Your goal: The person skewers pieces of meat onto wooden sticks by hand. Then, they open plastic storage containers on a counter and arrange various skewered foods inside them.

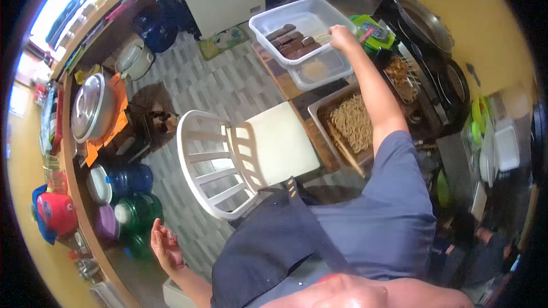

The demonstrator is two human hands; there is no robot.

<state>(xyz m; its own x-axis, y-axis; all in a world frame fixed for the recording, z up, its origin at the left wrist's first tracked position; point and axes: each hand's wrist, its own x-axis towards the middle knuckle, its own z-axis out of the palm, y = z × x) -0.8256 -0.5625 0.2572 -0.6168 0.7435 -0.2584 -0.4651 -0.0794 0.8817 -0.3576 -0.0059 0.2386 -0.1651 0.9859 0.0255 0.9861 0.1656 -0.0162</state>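
My right hand (342,39) reaches over the right rim of a clear plastic tub (311,8), its fingers closed on the ends of pale thin skewers. Dark brown blocks (294,43) lie in the tub beside the skewers, on its left side. Beneath the tub is another clear container (319,74) with something pale in it. Below my right forearm, a metal tray (319,111) of noodles (351,122) has wooden tongs (345,151) lying across it. My left hand (166,245) hangs low at the left, fingers loosely apart and holding nothing.
A white chair (274,142) stands before me. Right of the tub are a green container (374,34), a tray of browned food (399,74) and pans (425,23). Along the left are a lidded pot (90,107), a blue water jug (131,179) and a green jug (142,211).
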